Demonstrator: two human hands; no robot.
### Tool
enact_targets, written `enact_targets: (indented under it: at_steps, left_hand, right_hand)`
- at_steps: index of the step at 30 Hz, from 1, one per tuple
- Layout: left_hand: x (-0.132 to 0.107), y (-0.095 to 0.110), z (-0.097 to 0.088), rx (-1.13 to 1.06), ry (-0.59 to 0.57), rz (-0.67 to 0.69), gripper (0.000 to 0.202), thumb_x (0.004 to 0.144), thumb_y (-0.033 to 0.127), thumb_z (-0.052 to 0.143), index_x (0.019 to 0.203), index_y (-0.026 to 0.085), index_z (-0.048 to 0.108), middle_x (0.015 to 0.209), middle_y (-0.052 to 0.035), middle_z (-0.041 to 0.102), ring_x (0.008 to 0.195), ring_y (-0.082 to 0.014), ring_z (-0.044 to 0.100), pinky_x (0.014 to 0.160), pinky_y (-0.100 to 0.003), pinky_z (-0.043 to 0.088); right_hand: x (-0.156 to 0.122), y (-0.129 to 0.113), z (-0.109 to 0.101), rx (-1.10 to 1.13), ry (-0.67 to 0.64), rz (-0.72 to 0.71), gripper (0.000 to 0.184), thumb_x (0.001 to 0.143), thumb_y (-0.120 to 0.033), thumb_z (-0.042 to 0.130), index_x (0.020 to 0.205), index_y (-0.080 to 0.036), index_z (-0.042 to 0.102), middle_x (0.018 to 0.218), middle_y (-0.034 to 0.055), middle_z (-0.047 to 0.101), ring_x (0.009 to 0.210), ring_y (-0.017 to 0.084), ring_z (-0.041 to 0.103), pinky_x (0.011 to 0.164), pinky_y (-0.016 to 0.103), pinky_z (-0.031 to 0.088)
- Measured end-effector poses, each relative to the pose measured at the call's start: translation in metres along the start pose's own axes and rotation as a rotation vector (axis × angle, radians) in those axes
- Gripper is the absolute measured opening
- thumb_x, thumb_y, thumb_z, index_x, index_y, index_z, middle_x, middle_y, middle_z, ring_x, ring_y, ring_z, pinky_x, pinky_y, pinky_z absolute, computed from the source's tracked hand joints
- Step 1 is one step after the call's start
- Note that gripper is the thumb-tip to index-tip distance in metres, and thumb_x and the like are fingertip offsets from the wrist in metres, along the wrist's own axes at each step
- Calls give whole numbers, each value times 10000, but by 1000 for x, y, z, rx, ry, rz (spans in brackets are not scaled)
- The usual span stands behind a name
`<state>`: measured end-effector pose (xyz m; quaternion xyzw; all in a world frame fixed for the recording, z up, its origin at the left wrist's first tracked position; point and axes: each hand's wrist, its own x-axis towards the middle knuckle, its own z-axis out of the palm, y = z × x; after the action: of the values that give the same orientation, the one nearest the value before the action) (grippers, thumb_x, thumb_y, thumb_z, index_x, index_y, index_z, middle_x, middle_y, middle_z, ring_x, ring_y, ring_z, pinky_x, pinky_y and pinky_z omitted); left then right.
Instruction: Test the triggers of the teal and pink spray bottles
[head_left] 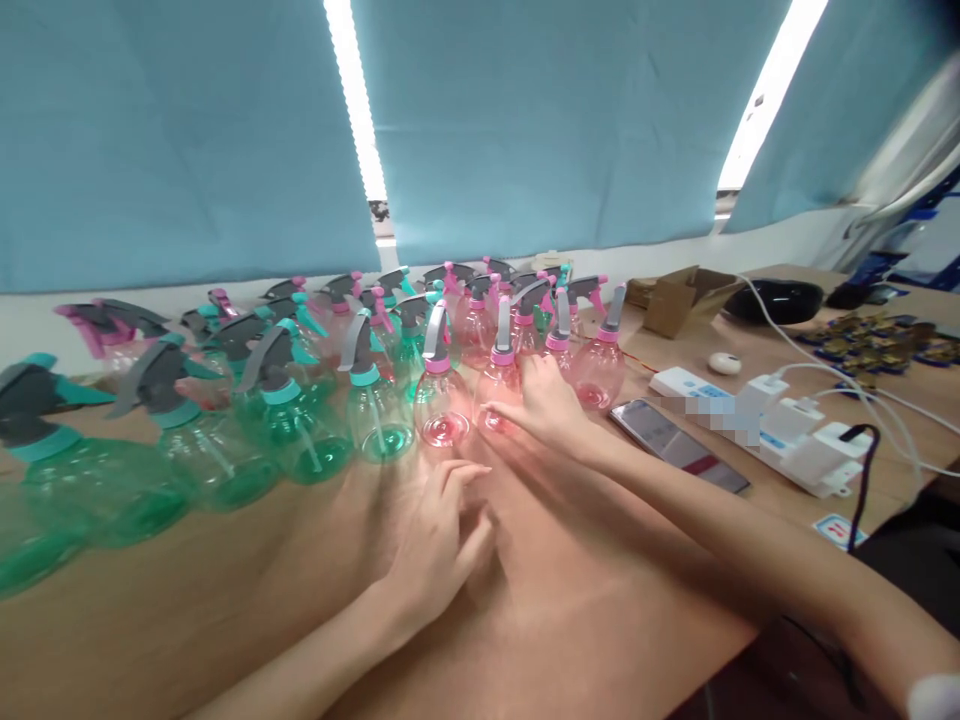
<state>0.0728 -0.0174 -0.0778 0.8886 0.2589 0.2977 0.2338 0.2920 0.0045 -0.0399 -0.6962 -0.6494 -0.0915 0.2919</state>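
Note:
Several clear spray bottles stand in rows on a brown table (225, 600): green ones (375, 405) with teal collars to the left, pink ones (442, 400) with pink collars in the middle. My right hand (547, 405) wraps round the base of a pink spray bottle (499, 380) in the front row. My left hand (439, 545) lies flat on the tabletop just in front of the bottles, fingers stretched out, holding nothing.
A phone (679, 445) lies to the right of my right hand. Beyond it sit a white power strip (780, 430) with plugs and cables, a cardboard box (679, 300), a black object (776, 300) and a pile of small dark parts (874, 345). Blue blinds hang behind.

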Motion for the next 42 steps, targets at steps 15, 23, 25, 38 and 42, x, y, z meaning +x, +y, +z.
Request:
enact_targets:
  at_steps: [15, 23, 25, 38, 42]
  left_hand:
    - [-2, -3, 2, -48, -45, -62, 275, 895, 147, 468, 1155, 233, 441, 1125, -58, 507, 997, -206, 582, 870, -417, 529]
    - [2, -5, 1, -95, -41, -126, 254, 894, 164, 479, 1140, 225, 455, 1109, -54, 524, 985, -198, 578, 847, -394, 532]
    - [2, -3, 1, -102, -43, -145, 238, 901, 173, 474, 1134, 220, 461, 1111, -56, 526, 986, -197, 576, 847, -390, 531]
    - [0, -3, 1, -128, -31, -179, 226, 896, 169, 459, 1114, 222, 485, 1080, -56, 557, 939, -189, 587, 850, -407, 532]
    - [-1, -3, 0, -123, -27, -183, 226, 891, 179, 458, 1112, 215, 490, 1097, -62, 554, 908, -186, 598, 828, -406, 543]
  right_hand:
    - [-4, -4, -3, 5, -10, 90, 547, 812, -430, 667, 1234, -119, 512, 1176, 183, 626, 1101, 341, 571, 839, 437, 485]
    - [-27, 20, -41, 69, 35, 187, 232, 858, -415, 612, 997, -231, 646, 940, 28, 723, 786, 233, 668, 655, 346, 467]
    - [-26, 31, -49, 42, 76, 220, 200, 854, -428, 616, 847, -229, 635, 862, 12, 713, 741, 219, 659, 627, 332, 447]
    - [12, 67, -28, 242, 53, 325, 662, 772, -604, 638, 1253, -155, 566, 1248, 155, 641, 1118, 354, 611, 889, 434, 488]
    - [14, 69, -18, 226, 55, 286, 476, 814, -556, 612, 1110, -183, 637, 1076, 126, 712, 1020, 335, 656, 847, 425, 493]
